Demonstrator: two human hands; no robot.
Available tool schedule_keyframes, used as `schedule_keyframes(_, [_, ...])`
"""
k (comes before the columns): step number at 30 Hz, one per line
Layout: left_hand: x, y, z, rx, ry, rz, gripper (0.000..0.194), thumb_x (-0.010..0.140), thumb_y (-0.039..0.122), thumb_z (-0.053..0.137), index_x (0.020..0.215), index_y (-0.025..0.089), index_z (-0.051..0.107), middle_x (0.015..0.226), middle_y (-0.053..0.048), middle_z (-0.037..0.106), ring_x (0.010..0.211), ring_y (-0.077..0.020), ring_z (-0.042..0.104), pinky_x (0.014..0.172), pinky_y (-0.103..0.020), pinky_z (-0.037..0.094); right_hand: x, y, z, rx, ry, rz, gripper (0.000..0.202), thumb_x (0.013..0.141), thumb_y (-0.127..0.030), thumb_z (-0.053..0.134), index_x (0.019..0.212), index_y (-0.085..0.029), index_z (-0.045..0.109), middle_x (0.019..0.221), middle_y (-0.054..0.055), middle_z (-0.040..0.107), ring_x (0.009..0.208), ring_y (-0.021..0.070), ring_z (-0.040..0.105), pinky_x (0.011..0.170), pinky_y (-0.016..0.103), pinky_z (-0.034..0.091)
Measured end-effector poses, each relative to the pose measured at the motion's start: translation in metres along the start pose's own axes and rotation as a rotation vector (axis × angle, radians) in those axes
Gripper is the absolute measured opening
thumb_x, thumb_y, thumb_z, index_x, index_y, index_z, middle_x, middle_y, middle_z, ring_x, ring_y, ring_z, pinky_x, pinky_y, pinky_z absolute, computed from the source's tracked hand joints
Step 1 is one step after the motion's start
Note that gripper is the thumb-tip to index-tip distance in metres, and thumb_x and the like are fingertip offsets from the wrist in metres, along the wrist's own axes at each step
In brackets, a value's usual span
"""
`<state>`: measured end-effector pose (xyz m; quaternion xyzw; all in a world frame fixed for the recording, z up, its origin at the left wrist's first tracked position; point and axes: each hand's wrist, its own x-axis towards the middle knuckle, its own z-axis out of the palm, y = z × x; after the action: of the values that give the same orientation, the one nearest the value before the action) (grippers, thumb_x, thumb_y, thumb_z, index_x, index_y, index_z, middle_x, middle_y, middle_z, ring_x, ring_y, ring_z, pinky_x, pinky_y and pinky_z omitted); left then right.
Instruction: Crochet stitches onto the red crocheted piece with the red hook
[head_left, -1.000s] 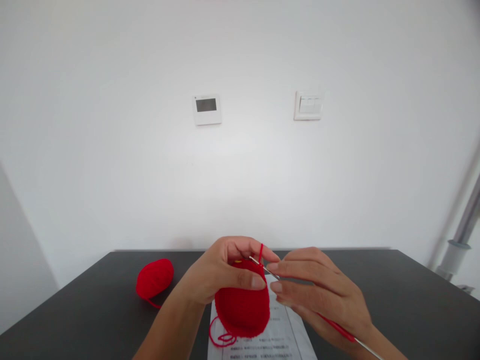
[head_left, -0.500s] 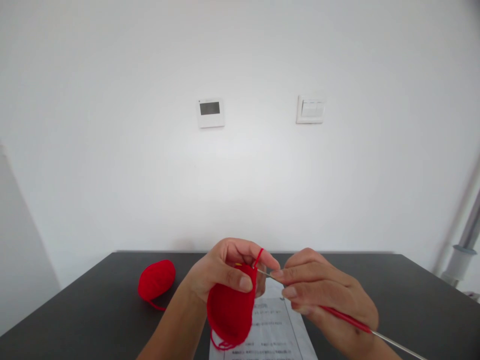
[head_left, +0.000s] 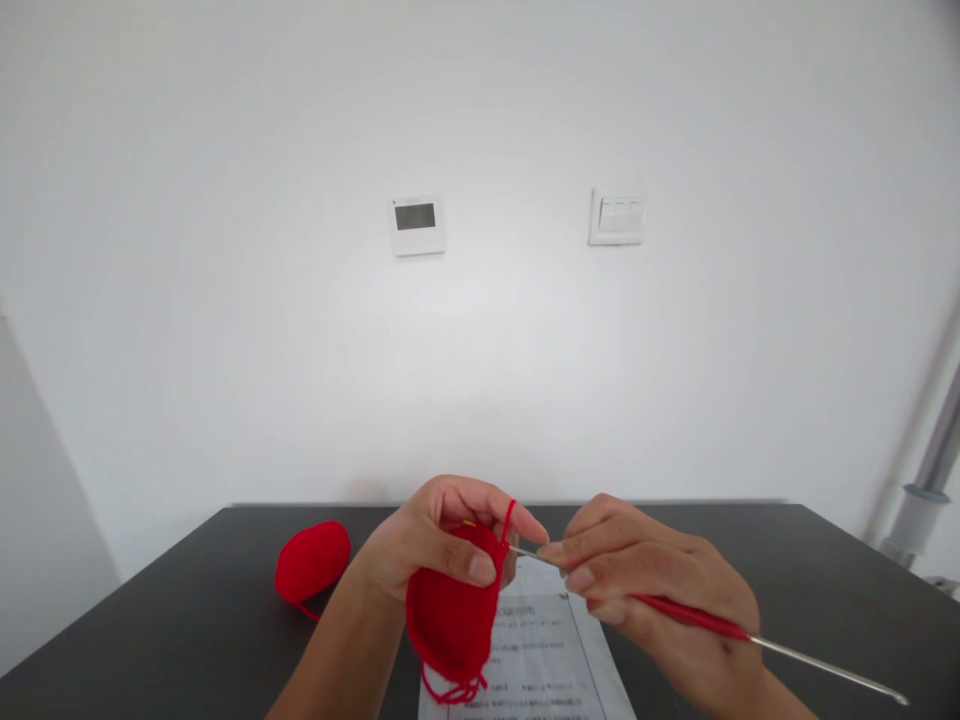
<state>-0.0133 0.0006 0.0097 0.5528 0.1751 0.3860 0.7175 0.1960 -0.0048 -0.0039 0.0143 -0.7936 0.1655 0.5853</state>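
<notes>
My left hand (head_left: 450, 540) pinches a red crochet piece (head_left: 451, 620) between thumb and fingers, with a strand of red yarn looped over the raised index finger. A loose tail of yarn dangles from the bottom of the piece. My right hand (head_left: 652, 580) grips a crochet hook (head_left: 697, 620) with a red handle and metal ends. The hook's working tip meets the upper right edge of the piece, where the yarn comes down. Its other end points to the lower right.
A ball of red yarn (head_left: 313, 563) lies on the dark table (head_left: 247, 620) to the left. Under my hands is a printed sheet of paper (head_left: 551, 660). The white wall behind carries a thermostat panel (head_left: 417, 228) and a light switch (head_left: 618, 218).
Both hands keep their grips. The crochet piece has shifted slightly left, and the hook has drawn back a little, its rear end now swung higher into view.
</notes>
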Motion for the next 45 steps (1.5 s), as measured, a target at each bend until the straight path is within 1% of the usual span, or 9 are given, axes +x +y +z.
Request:
schedule_keyframes(4, [-0.003,0.002,-0.004,0.052,0.031,-0.029,0.037,0.052,0.022,0.087,0.087,0.012,0.078,0.059,-0.002,0.065,0.049,-0.0103,0.051,0.050,-0.022,0.036,-0.002,0.001,0.002,0.050,0.042,0.067,0.017,0.091,-0.020,0.061,0.102,-0.023,0.073,0.087,0.009,0.077,0.073,0.0211,0.069,0.066,0.037,0.055])
schedule_keyframes(8, [-0.005,0.003,-0.005,0.095,0.067,-0.056,0.037,0.052,0.022,0.088,0.086,0.011,0.078,0.061,-0.003,0.065,0.050,-0.0107,0.052,0.050,-0.023,0.034,-0.002,0.001,-0.001,0.068,0.014,0.127,0.015,0.091,-0.020,0.062,0.099,-0.023,0.073,0.086,0.009,0.076,0.073,0.0212,0.069,0.066,0.037,0.056])
schedule_keyframes(13, [-0.005,0.002,-0.004,0.127,0.084,-0.072,0.034,0.052,0.021,0.087,0.084,0.012,0.078,0.060,-0.003,0.066,0.048,-0.0090,0.051,0.047,-0.021,0.033,-0.003,-0.002,-0.002,0.084,0.037,0.167,0.013,0.089,-0.020,0.064,0.095,-0.023,0.075,0.082,0.008,0.076,0.071,0.0204,0.069,0.065,0.035,0.057])
schedule_keyframes(16, [-0.006,0.003,-0.002,0.185,0.106,-0.062,0.033,0.053,0.022,0.087,0.083,0.013,0.078,0.060,-0.002,0.065,0.047,-0.0076,0.049,0.046,-0.019,0.033,-0.005,-0.003,-0.001,0.085,0.057,0.198,0.014,0.088,-0.016,0.064,0.093,-0.023,0.075,0.082,0.007,0.076,0.070,0.0200,0.068,0.064,0.035,0.057])
schedule_keyframes(19, [-0.006,0.004,0.000,0.223,0.125,-0.060,0.030,0.054,0.021,0.086,0.082,0.014,0.078,0.058,0.000,0.064,0.046,-0.0061,0.047,0.045,-0.018,0.032,-0.007,-0.002,-0.001,0.067,0.038,0.198,0.018,0.087,-0.011,0.064,0.095,-0.022,0.074,0.086,0.007,0.076,0.073,0.0198,0.068,0.065,0.034,0.057])
schedule_keyframes(23, [-0.006,0.007,0.002,0.203,0.108,-0.085,0.028,0.054,0.018,0.086,0.081,0.014,0.077,0.054,0.003,0.060,0.043,-0.0043,0.043,0.043,-0.016,0.030,-0.006,-0.001,-0.001,0.073,0.027,0.176,0.018,0.088,-0.013,0.063,0.099,-0.023,0.073,0.087,0.007,0.076,0.074,0.0199,0.067,0.065,0.035,0.056])
schedule_keyframes(31, [-0.004,0.005,-0.005,0.115,0.087,-0.101,0.034,0.050,0.022,0.088,0.081,0.011,0.077,0.057,-0.003,0.066,0.046,-0.0084,0.053,0.046,-0.018,0.035,-0.001,0.001,-0.006,0.041,-0.050,0.125,0.015,0.091,-0.017,0.060,0.099,-0.022,0.072,0.089,0.008,0.076,0.075,0.0192,0.068,0.066,0.033,0.056])
schedule_keyframes(40, [-0.001,0.004,-0.005,0.124,0.079,-0.111,0.031,0.051,0.022,0.087,0.080,0.012,0.078,0.057,-0.002,0.067,0.046,-0.0079,0.052,0.045,-0.017,0.035,0.003,0.003,-0.017,0.029,-0.190,0.057,0.018,0.093,-0.014,0.058,0.105,-0.018,0.070,0.090,0.011,0.075,0.085,0.0183,0.069,0.074,0.030,0.055])
schedule_keyframes(45, [-0.002,0.001,-0.002,0.167,0.099,-0.125,0.031,0.050,0.022,0.087,0.078,0.012,0.079,0.058,-0.001,0.067,0.046,-0.0067,0.052,0.046,-0.017,0.035,0.001,0.001,-0.018,0.137,-0.147,0.182,0.017,0.091,-0.016,0.061,0.101,-0.023,0.073,0.088,0.008,0.075,0.083,0.0198,0.070,0.070,0.032,0.056])
